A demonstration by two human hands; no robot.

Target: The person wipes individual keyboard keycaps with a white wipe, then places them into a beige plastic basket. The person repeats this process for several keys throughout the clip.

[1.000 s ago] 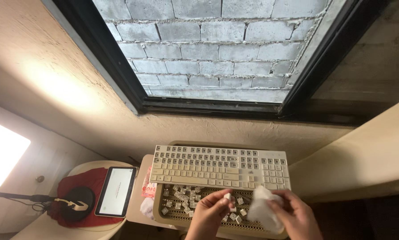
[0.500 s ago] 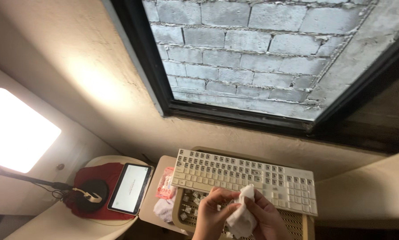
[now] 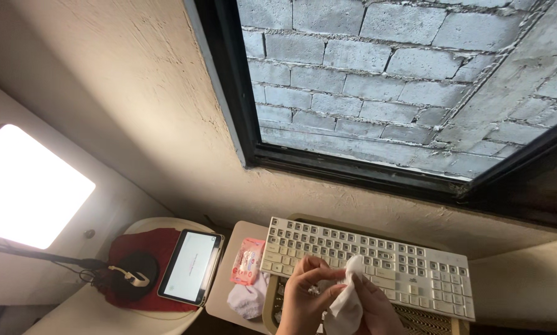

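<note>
Both hands are now raised before the white keyboard (image 3: 371,265): a keycap (image 3: 314,289) is pinched in the left hand (image 3: 303,298) fingers, while a white wipe (image 3: 347,304), previously apart, is pressed against it by the right hand (image 3: 374,307).

— Where did the single view sit?
— On the person's head, tilted forward more than down: the window (image 3: 378,87) and wall filled most of the frame.
— And the work?
— Squeezed along the bottom edge (partly cropped), fairly close: the keyboard (image 3: 371,263), both hands, probably a wipe. No second view shared anything.
</note>
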